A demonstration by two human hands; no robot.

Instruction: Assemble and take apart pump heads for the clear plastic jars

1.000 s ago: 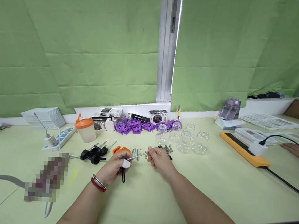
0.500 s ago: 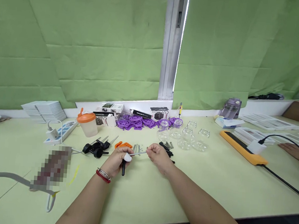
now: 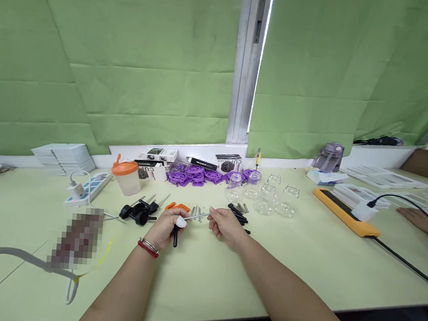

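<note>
My left hand (image 3: 167,228) is closed around a black piece with a handle (image 3: 175,237) that points down below my fingers; most of the piece is hidden. From it a thin metal rod (image 3: 197,216) runs right to the fingertips of my right hand (image 3: 226,225), which pinch at its far end. A white cover sits on my left thumb. Left of my hands lie several black pieces with metal rods (image 3: 140,211). Orange parts (image 3: 177,207) and loose metal pins (image 3: 195,213) lie just behind. Black parts (image 3: 238,215) and small springs (image 3: 245,208) are beside my right hand.
Purple plastic parts (image 3: 194,175), boxes (image 3: 154,172) and clear glass jars (image 3: 264,203) line the back. An orange-lidded cup (image 3: 128,176), power strip (image 3: 94,189) and grey hanger (image 3: 13,251) are left. An orange power strip (image 3: 342,212) and another person's hand (image 3: 417,218) are right.
The rod and both hands have shifted up slightly, and the black handle sits a little higher. My right fingers have curled a bit differently at the rod's end.
</note>
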